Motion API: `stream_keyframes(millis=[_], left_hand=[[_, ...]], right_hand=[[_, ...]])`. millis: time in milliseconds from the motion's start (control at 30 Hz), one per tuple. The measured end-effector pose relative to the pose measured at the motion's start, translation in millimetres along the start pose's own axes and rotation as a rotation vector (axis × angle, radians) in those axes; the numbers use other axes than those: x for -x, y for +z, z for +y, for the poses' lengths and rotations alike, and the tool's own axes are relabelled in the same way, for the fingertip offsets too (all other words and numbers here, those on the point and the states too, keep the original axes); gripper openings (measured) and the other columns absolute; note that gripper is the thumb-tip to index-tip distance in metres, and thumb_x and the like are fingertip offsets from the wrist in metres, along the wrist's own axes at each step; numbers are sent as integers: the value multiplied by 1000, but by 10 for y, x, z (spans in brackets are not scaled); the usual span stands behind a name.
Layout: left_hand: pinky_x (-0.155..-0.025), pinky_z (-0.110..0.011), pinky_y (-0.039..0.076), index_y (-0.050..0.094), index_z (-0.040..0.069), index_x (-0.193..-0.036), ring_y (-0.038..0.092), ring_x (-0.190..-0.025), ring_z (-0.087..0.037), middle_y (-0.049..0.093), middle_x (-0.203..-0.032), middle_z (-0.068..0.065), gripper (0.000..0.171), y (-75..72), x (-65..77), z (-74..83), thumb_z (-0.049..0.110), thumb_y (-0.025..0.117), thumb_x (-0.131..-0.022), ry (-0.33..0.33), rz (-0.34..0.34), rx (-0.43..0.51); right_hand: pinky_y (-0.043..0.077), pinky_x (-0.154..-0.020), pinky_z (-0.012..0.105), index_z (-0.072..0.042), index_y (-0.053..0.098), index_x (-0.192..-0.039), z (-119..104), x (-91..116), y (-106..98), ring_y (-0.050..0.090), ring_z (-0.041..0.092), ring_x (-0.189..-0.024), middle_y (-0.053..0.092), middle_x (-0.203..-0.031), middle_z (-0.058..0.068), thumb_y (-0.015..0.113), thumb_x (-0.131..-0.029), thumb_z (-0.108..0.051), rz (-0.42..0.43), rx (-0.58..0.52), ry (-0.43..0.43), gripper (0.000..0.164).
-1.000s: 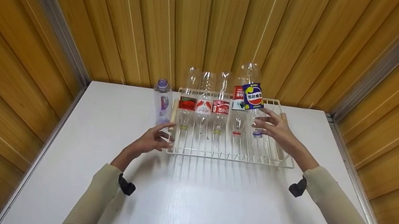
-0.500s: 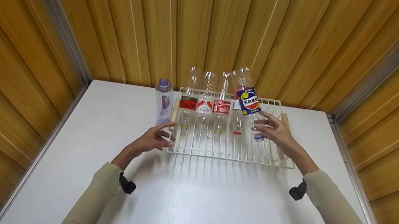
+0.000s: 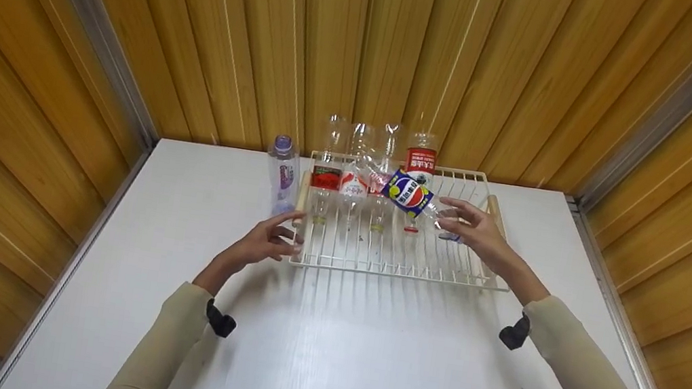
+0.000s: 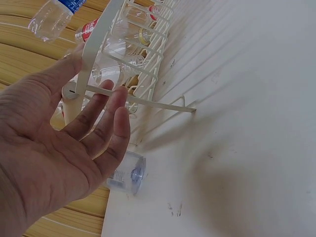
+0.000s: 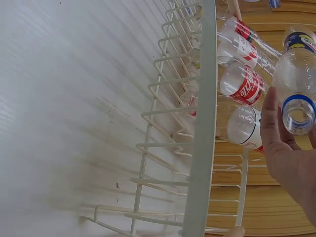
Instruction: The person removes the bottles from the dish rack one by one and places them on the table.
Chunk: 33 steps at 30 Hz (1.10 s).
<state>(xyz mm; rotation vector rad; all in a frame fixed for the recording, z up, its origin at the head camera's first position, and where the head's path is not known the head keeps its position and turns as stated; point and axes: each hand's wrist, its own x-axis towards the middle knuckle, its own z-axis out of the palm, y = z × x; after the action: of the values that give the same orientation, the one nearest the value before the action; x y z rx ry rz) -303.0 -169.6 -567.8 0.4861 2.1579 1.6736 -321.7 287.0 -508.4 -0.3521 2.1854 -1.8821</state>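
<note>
Plank walls [image 3: 340, 49], upper frame. Wire rack [image 5: 203, 118], centre: left hand [image 3: 261, 240] curled loosely round edge. Tilted bottle [image 3: 411, 194]: right hand [image 3: 476, 229] pinching neck [image 5: 298, 100]; best swung clear of neighbouring bottles [image 3: 354, 185].

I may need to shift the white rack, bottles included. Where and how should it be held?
Probably hold the white rack by its left wooden bar and right wooden bar, from the outer sides: they are straight and sit at opposite ends, flanking the bottles.
</note>
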Motion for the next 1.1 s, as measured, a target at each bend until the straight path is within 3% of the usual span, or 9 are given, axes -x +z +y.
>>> stream_keyframes(millis=[200, 467, 567, 733, 933, 1100], left_hand=[[-82, -45, 59, 34, 14, -160, 69, -102, -20, 59, -136, -33, 77, -6, -9, 3, 11, 73, -94, -11, -3, -4], [-89, -52, 57, 35, 18, -159, 67, -104, -17, 61, -135, -29, 77, -11, 5, 18, 15, 75, -93, -15, -1, -2], [-89, -54, 57, 35, 14, -159, 67, -107, -22, 61, -134, -31, 77, -21, 12, 21, 14, 75, -93, 11, -7, -36], [-93, -58, 55, 37, 11, -159, 64, -116, -34, 62, -133, -29, 77, -44, 17, 49, 16, 77, -92, 40, -6, -101], [-99, -49, 55, 38, 13, -158, 61, -123, -39, 60, -137, -27, 78, -118, 71, 129, 23, 77, -92, 30, -5, -184], [-106, -55, 50, 42, 15, -156, 58, -127, -40, 60, -139, -23, 74, -250, 121, 267, 27, 77, -93, -4, 55, -242]], right_hand=[[60, -91, 33, -8, 52, -147, 16, 11, 15, 68, 15, -111, 53, -140, 21, 71, -97, -15, -6, -13, -6, 54], [59, -94, 39, -3, 47, -150, 0, 64, 22, 65, 25, -116, 47, -146, 27, 70, -97, -14, -42, 13, 2, 59], [59, -96, 43, -3, 48, -150, -5, 84, 23, 65, 23, -115, 48, -147, 24, 71, -96, -14, -37, 26, 23, 59], [60, -94, 40, -5, 49, -149, -20, 99, 34, 65, 20, -116, 51, -147, 20, 72, -96, -18, -34, 50, 26, 60], [61, -91, 35, -5, 49, -149, -37, 146, 51, 67, 14, -113, 53, -147, 14, 74, -95, -20, -42, 68, 30, 62], [60, -93, 36, -10, 52, -148, -71, 185, 48, 67, 19, -118, 51, -151, 16, 74, -95, -20, -48, 79, 38, 59]])
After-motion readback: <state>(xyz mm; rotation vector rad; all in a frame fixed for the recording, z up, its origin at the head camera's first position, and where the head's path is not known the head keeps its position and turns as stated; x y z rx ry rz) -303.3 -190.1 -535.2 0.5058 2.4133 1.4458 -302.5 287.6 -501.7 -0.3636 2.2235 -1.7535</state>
